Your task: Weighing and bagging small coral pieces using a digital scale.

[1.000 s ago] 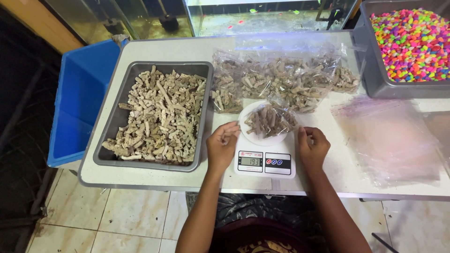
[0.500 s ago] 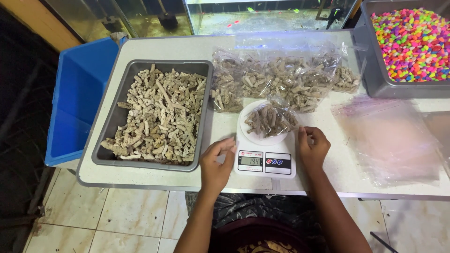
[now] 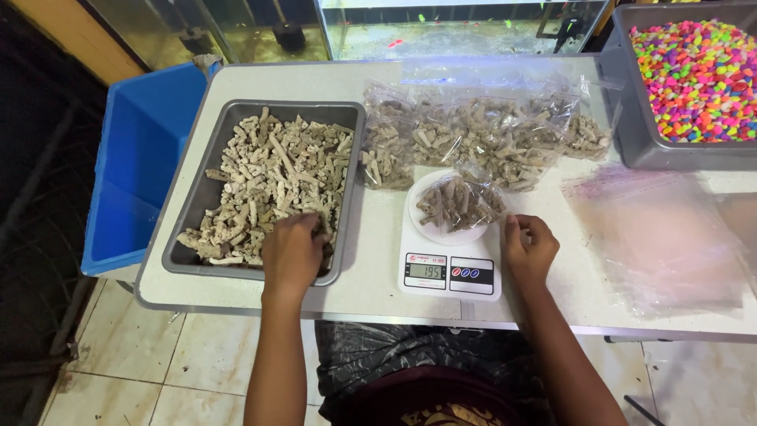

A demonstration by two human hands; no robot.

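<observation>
Curled fingers on the left hand [image 3: 293, 251], which is dipped into the near right corner of the grey metal tray [image 3: 195, 196], sitting on top of the pale beige broken coral-like pieces [image 3: 272, 177] heaped in there. From the head camera I honestly can't tell whether it has closed on a piece or is just resting on the pile, since the back of the hand covers the fingertips.

The right hand [image 3: 528, 251] is loosely curled too, knuckles bent, resting on the white table [image 3: 378, 79] just right of the white digital kitchen scale [image 3: 449, 264], which sits at the near edge. It looks close to, maybe brushing, the edge of the small clear plastic bag of pieces [image 3: 460, 203] sitting on the scale's round plate, but it isn't holding anything I can make out.

Handling-wise, my guess is those pieces are light, hard and rough, so not slippery, but brittle enough to snap if squeezed. Pinching one or two by the middle seems the safe bet. The bag is soft and floppy; best taken by its open top.

Behind the scale lies a row of filled clear bags [image 3: 481, 134], toward the far edge. A stack of empty clear bags [image 3: 662, 237] is on the right side, a grey bin of bright multicoloured gravel [image 3: 698, 75] at the far right corner, and a blue plastic tub [image 3: 142, 158] off the left edge.
</observation>
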